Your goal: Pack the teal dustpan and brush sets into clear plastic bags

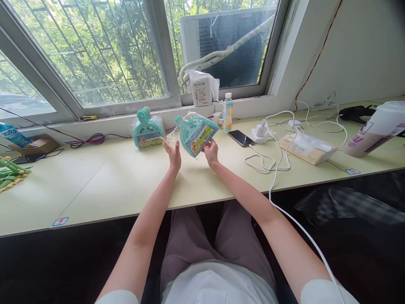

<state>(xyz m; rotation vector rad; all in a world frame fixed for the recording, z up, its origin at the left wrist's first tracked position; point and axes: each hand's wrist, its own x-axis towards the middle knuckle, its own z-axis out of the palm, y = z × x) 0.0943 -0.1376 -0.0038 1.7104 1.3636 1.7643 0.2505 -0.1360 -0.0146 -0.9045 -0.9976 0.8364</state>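
Note:
In the head view, my right hand [210, 152] grips the lower right corner of a small teal dustpan and brush set [198, 136] in clear plastic wrapping. The set is tilted, its handle up to the left and its yellow label facing me. My left hand [172, 154] is raised just left of it, fingers stretched out and thumb apart, holding nothing. Behind my left hand, several matching wrapped dustpan sets [148, 128] stand in a stack near the window sill. Loose clear film sticks up around the held set's handle.
Right of the held set are a drink bottle [227, 113], a phone [241, 138], a white charger [259, 134] with tangled cables and a tissue pack [306, 147]. A large cup [376, 131] leans at far right. Coiled wires [91, 140] lie left. One white cable crosses the table's front edge.

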